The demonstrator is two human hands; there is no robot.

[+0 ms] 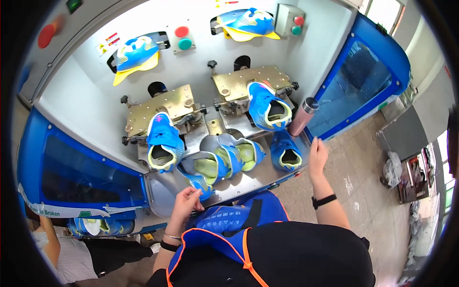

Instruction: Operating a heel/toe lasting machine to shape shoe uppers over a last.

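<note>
Looking down from my head camera, I stand at a white and blue machine [71, 100] with a steel shelf [248, 179] in front of me. My left hand [185, 203] sits at the near edge of that shelf, fingers bent narrow and pinched on the edge of a blue shoe upper [198, 183] that lies flat there. My right hand [318, 155] hangs at the right end of the shelf, fingers loosely together and holding nothing, just beside a blue shoe with a yellow-green lining [285, 154] but apart from it. Between my hands, in the middle of the shelf, lies a pile of shoe uppers [228, 157], blue outside and yellow-green inside, some on grey forms. Behind the pile stand two brass-coloured clamps: the left clamp [160, 107] carries a blue shoe [164, 141] with its opening toward me, and the right clamp [251, 81] carries another blue shoe [267, 106] tilted the same way. A pink metal bottle with a dark cap [302, 117] stands upright at the right rear of the shelf, near the blue side panel [358, 81]. Higher on the white back wall, two blue and yellow shoe pieces [135, 53] [246, 23] sit in openings, each near a pair of red and green buttons [182, 38]. At the lower left, another person in a striped shirt [71, 258] is partly in view.
</note>
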